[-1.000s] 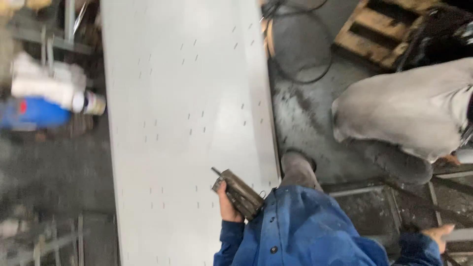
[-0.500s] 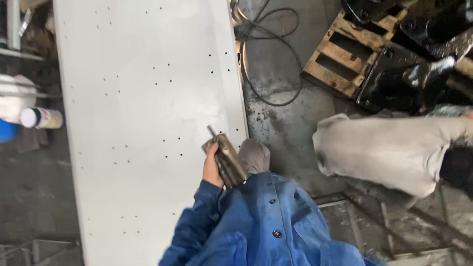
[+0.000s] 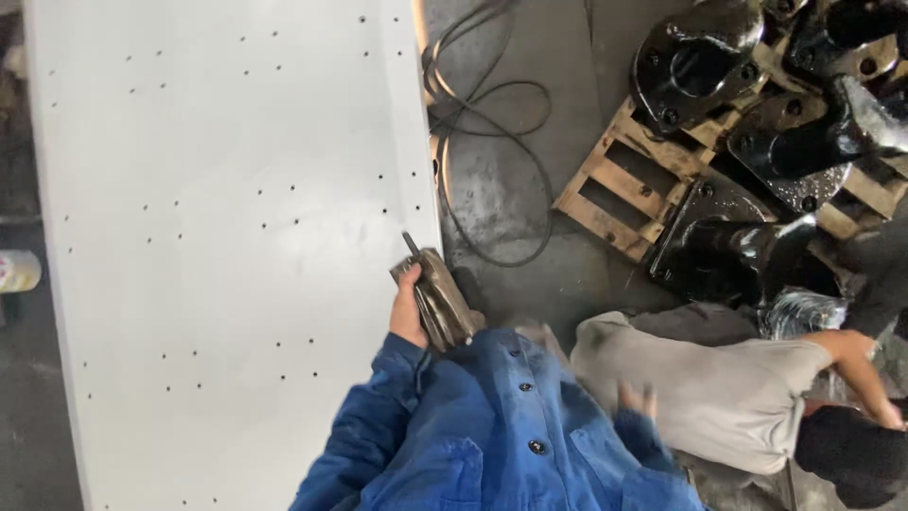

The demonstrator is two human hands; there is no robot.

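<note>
Fingers of the left hand wrap around a grimy, olive-coloured hand tool, gripping its handles tightly, with a thin nose pointing to the far side. This tool sits at the right edge of a large white sheet-metal panel, about midway along it. Small drilled holes dot the panel in pairs and rows; whether any are filled with fasteners is too small to tell, so how much of the panel is worked cannot be judged. The right hand shows near the blue jacket, blurred; whether its fingers are spread or closed cannot be told.

To the right, on the concrete floor, black cables coil beside a wooden pallet loaded with glossy black metal castings. Another person in grey clothing crouches at the near right, reaching away. A can lies at the far left edge.
</note>
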